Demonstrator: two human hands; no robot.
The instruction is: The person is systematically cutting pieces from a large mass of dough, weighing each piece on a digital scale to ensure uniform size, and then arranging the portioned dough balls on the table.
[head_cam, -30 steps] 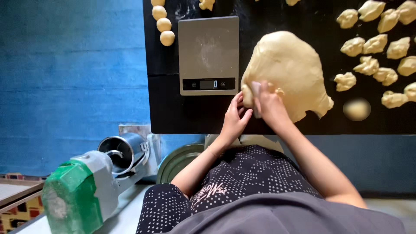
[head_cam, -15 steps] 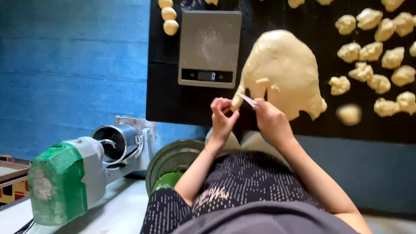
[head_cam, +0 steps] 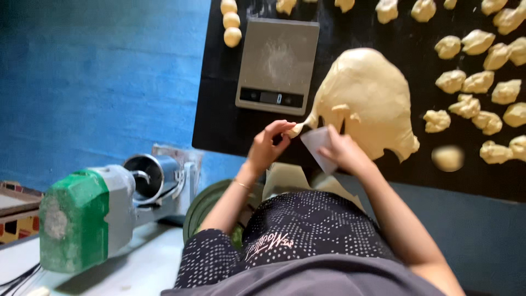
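the left hand [head_cam: 269, 143] pinches a small strip of dough [head_cam: 300, 127] drawn from the lower left edge of the big dough mass [head_cam: 368, 101] on the black desk [head_cam: 219, 109]. the strip runs toward that mass, up and right. just beside it, the right hand [head_cam: 342, 151] holds a pale scraper [head_cam: 319, 143] against the mass.

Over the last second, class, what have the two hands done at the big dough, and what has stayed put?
The left hand has pulled a small dough piece off the big dough mass. The right hand has drawn its white scraper clear. The scale and portioned lumps have stayed put.
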